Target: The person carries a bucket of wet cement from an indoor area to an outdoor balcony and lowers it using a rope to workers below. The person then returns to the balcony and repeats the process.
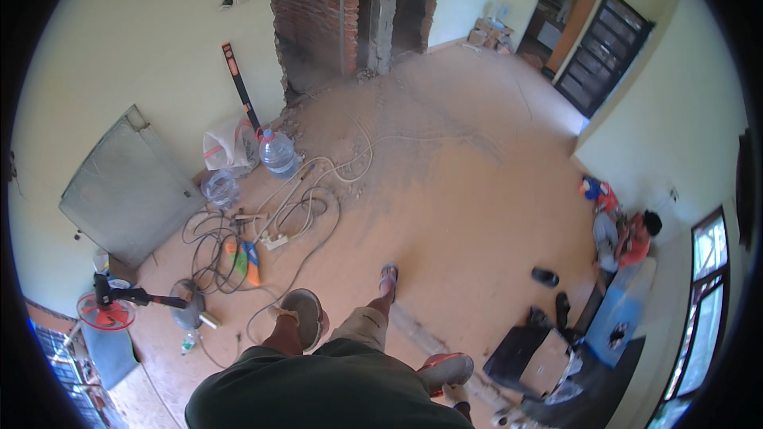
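Note:
My left hand [280, 314] is closed on the edge of a grey, rounded thing with a brownish rim [304, 310], held beside my left thigh. On the other side, my right hand [455, 396] is closed on a similar grey, oval thing with a red edge [451, 370]. Both look flat and dusty; I cannot make out their kind. Below me show my dark green shirt [318, 385], light shorts [364, 326] and one foot in a sandal [389, 276] on the dusty floor.
Tangled cables [218, 250] and a power strip [274, 242] lie at left, near a water jug [278, 152], a spirit level [240, 87] and a standing fan [107, 311]. A broken brick opening [314, 16] is ahead. At right a person [634, 240] sits beside bags [517, 357].

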A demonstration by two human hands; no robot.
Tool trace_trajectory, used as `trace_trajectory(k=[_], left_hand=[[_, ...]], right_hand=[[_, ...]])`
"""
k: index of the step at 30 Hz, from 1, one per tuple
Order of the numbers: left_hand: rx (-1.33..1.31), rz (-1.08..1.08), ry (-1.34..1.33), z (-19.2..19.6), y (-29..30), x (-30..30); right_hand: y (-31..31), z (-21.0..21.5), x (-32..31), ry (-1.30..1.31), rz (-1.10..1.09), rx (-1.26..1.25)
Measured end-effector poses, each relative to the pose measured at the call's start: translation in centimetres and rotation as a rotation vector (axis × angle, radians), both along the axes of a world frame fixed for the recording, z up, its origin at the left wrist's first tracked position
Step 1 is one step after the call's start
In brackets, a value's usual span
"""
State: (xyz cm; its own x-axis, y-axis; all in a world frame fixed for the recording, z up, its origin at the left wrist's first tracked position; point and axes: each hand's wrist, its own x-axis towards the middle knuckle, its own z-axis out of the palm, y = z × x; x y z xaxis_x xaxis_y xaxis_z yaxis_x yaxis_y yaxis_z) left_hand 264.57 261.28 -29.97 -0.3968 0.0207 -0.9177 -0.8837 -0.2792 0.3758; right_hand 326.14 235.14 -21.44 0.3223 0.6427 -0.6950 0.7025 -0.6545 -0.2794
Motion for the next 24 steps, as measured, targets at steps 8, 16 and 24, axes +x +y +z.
trace_trajectory(k=[8,16,24], left_hand=[[-0.125,-0.143,0.005,-0.7,28.8,17.7],[-0.073,-0.116,0.027,0.8,60.4,24.8],[-0.064,-0.129,0.213,6.0,93.0,32.6]], right_hand=[[32.3,7.8,12.3,-0.067,-0.032,-0.027],[67.6,3.1,22.1,0.002,-0.051,0.024],[96.3,2.2,34.0,0.075,-0.081,-0.032]])
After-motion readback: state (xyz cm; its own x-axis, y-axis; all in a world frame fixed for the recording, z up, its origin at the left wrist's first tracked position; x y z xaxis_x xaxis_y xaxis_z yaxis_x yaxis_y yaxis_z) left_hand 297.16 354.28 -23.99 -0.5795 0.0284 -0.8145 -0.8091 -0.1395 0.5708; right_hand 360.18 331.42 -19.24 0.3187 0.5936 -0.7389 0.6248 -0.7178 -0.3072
